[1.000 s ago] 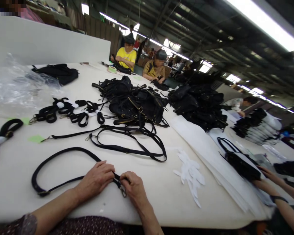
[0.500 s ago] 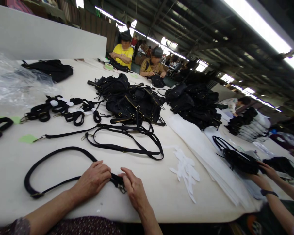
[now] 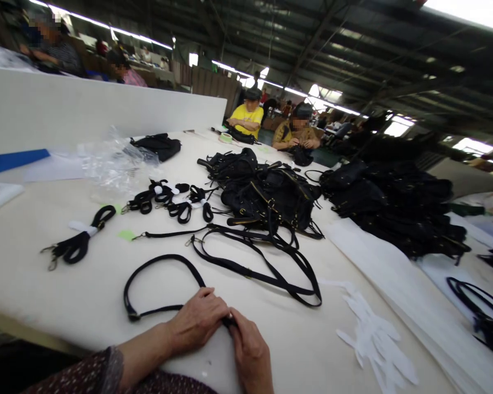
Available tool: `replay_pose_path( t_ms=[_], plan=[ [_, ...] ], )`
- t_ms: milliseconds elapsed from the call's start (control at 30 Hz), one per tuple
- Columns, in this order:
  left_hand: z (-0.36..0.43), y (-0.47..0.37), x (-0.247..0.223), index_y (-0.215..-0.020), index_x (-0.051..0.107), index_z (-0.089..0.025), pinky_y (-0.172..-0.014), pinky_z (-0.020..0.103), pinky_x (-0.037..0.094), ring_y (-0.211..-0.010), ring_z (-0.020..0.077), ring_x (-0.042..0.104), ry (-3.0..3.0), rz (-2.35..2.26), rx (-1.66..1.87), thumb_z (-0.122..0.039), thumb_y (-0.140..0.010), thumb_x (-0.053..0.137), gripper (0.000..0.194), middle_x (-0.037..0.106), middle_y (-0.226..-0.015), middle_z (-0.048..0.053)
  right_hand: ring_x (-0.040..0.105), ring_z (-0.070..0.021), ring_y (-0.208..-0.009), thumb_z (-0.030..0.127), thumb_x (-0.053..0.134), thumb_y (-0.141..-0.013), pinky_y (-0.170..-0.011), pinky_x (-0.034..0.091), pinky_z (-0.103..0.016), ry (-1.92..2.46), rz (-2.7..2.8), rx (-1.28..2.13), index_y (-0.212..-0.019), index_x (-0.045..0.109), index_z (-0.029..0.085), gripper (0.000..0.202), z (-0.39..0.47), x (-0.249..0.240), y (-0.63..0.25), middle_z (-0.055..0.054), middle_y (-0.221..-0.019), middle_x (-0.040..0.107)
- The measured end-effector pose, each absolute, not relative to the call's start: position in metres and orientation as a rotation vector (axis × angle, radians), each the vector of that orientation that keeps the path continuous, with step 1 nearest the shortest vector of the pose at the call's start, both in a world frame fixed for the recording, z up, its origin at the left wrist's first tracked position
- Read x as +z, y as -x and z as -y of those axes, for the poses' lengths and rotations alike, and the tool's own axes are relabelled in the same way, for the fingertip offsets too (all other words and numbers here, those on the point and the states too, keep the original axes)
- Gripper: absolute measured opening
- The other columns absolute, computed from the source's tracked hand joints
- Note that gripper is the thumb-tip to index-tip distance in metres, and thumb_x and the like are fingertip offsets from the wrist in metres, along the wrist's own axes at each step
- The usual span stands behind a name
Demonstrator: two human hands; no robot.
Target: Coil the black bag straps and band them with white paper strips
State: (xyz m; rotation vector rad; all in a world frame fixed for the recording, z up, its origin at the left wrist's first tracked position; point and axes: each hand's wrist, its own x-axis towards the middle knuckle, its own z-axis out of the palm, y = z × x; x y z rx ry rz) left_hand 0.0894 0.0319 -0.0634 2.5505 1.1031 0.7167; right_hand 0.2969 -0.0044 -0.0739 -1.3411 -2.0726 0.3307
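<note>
A black strap (image 3: 161, 258) lies in a loop on the white table, its ends running under my fingers. My left hand (image 3: 201, 317) is closed over the strap near the table's front edge. Beside it, my right hand (image 3: 248, 345) pinches the strap's end, and the metal hooks there are hidden by the fingers. Just beyond the hands, a longer black strap (image 3: 246, 271) with metal clips is spread in loose loops. On the left, a folded black strap (image 3: 77, 247) is wrapped with a white band.
Several banded straps (image 3: 184, 208) lie beyond, near a green paper piece (image 3: 126, 235). Black bags (image 3: 267, 191) are heaped mid-table, with a larger pile (image 3: 390, 202) at right. White strips (image 3: 372, 328) and paper sheets (image 3: 411, 290) lie right. Clear plastic (image 3: 115, 164) sits left. Co-workers sit behind.
My view has swung to the left. My hands have come closer together, and my right hand, earlier beside the strap's clip end with fingers loosely apart, now pinches it.
</note>
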Motion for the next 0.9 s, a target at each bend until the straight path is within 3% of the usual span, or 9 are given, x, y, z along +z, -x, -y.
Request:
replay_pose_path(
  t_ms=[100, 300, 467, 600, 767, 900],
  plan=[
    [-0.034, -0.07, -0.059, -0.133, 0.048, -0.029, -0.109, 0.045, 0.031, -0.098, 0.0181, 0.06, -2.585, -1.151, 0.634, -0.012, -0.094, 0.047, 0.043, 0.066, -0.102, 0.001, 0.07, -0.0209, -0.088, 0.016, 0.047, -0.094, -0.077, 0.059, -0.032, 1.378, 2.123, 0.23, -0.124, 0.062, 0.028, 0.035, -0.006, -0.072, -0.32, -0.004, -0.102, 0.074],
    [-0.037, -0.019, -0.051, -0.116, 0.061, -0.032, -0.108, 0.048, 0.029, -0.096, 0.0177, 0.06, -2.575, -1.387, 0.479, -0.017, -0.097, 0.047, 0.028, 0.063, -0.098, 0.0, 0.068, -0.0214, -0.089, 0.014, 0.047, -0.094, -0.079, 0.054, -0.035, 1.516, 2.227, 0.074, -0.117, 0.066, 0.025, 0.032, -0.018, -0.057, -0.362, -0.004, -0.1, 0.075],
    [-0.039, -0.006, -0.058, -0.117, 0.062, -0.031, -0.082, 0.035, 0.042, -0.089, 0.0189, 0.059, -2.545, -1.433, 0.394, -0.027, -0.1, 0.045, 0.025, 0.062, -0.094, 0.0, 0.067, -0.0219, -0.09, 0.016, 0.053, -0.092, -0.082, 0.053, -0.035, 1.608, 2.227, 0.104, -0.112, 0.067, 0.024, 0.026, -0.019, -0.053, -0.369, -0.004, -0.099, 0.074],
    [-0.04, -0.006, -0.07, -0.116, 0.062, -0.028, -0.077, 0.032, 0.043, -0.088, 0.018, 0.059, -2.556, -1.409, 0.431, -0.026, -0.102, 0.039, 0.027, 0.061, -0.094, 0.002, 0.067, -0.021, -0.091, 0.013, 0.055, -0.09, -0.083, 0.053, -0.035, 1.635, 2.246, 0.207, -0.108, 0.068, 0.024, 0.024, -0.018, -0.045, -0.366, -0.003, -0.1, 0.074],
    [-0.04, -0.005, -0.077, -0.115, 0.063, -0.026, -0.076, 0.031, 0.044, -0.087, 0.0174, 0.06, -2.595, -1.424, 0.542, -0.025, -0.101, 0.042, 0.026, 0.063, -0.095, 0.003, 0.062, -0.0249, -0.11, 0.014, 0.059, -0.088, -0.097, 0.048, -0.042, 1.553, 2.239, 0.027, -0.112, 0.066, 0.023, 0.027, -0.014, -0.022, -0.35, -0.008, -0.119, 0.069],
    [-0.034, -0.008, -0.078, -0.117, 0.063, -0.025, -0.075, 0.032, 0.046, -0.085, 0.0175, 0.06, -2.617, -1.423, 0.547, -0.026, -0.1, 0.044, 0.025, 0.063, -0.094, 0.003, 0.067, -0.0202, -0.089, 0.017, 0.052, -0.093, -0.079, 0.051, -0.032, 1.536, 2.258, 0.042, -0.123, 0.06, 0.025, 0.032, -0.005, -0.019, -0.314, -0.005, -0.094, 0.073]
  ],
)
